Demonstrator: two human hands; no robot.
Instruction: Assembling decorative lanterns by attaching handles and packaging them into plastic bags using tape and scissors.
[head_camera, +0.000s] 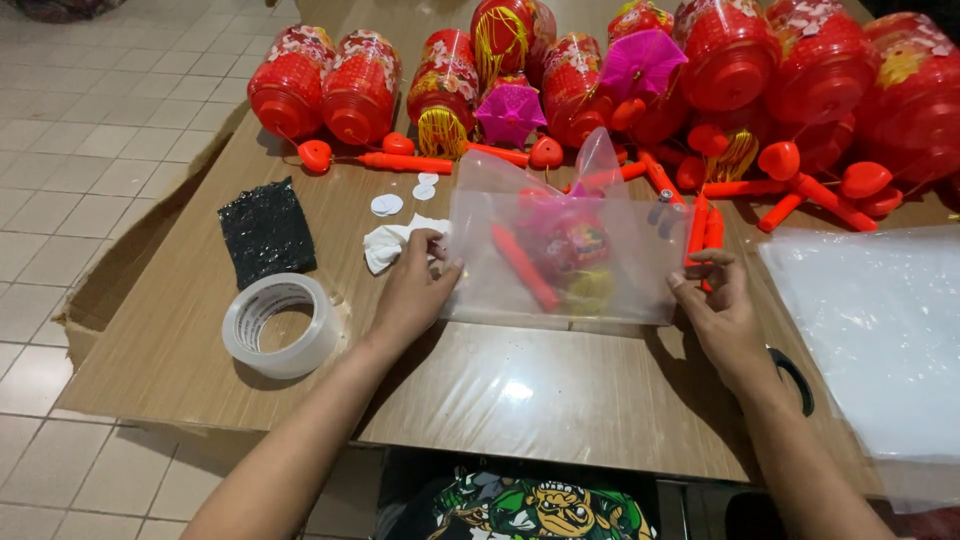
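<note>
- The left hand pinches the left edge of a clear bag, thumb and fingers clenched on the plastic.
- The right hand grips the bag's right edge, its fingers curled over the plastic.
- The bag lies on the desk between both hands, near the desk's middle, with its open mouth rising at the far side.
- Inside the bag sit a folded red lantern, an orange stick lying slantwise, and some yellow tassel.
- A tape roll rests flat on the desk, left of the left forearm.
- A black pad lies beyond the tape.
- White tissue lies just beside the left hand; small white discs sit farther off.
- A row of red lanterns lines the far edge, with pink pieces and loose orange sticks among them.
- A stack of clear sheets lies to the right of the right hand.
- The desk stands on a tiled floor.
</note>
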